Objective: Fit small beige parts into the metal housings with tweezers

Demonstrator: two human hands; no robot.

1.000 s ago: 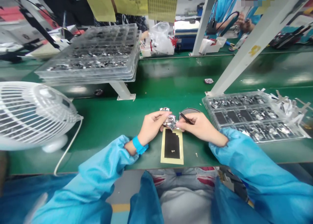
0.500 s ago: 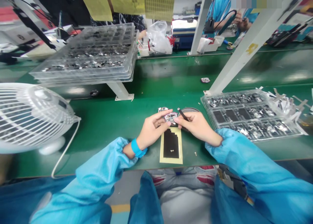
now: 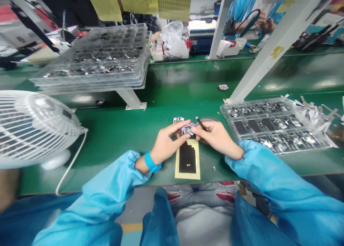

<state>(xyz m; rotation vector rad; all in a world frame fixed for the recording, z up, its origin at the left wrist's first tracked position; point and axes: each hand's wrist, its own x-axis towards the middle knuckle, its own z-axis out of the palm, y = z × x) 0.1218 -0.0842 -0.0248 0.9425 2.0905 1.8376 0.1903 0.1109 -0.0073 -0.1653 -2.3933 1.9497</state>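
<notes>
Between the thumb and fingers of my left hand (image 3: pixel 169 140) is a small watch-like device case (image 3: pixel 187 128), its metallic insides showing. My right hand (image 3: pixel 212 134) grips a thin black tool (image 3: pixel 201 124), perhaps tweezers, tip pointing up and left. The right thumb and fingertip also touch the case's right edge. Just behind the left fingers lies a second small device (image 3: pixel 178 120). A round, dark, patterned disc (image 3: pixel 213 120) is partly hidden by the right hand. Below the hands lies a yellow-edged sheet with black adhesive pieces (image 3: pixel 187 160), a tiny pale scrap on it.
On the left stands a white fan (image 3: pixel 40 128) with its cable. Stacked clear trays (image 3: pixel 94 59) sit on the raised shelf. At right are a parts tray (image 3: pixel 276 126) and paper strips (image 3: pixel 314 113). A slanted white post (image 3: pixel 268 59) rises there; a co-worker's hands (image 3: pixel 264 22) are beyond.
The case has tilted in my fingers, so its face shows at a steeper angle. The right hand's black tool has shifted slightly. The view has moved a little.
</notes>
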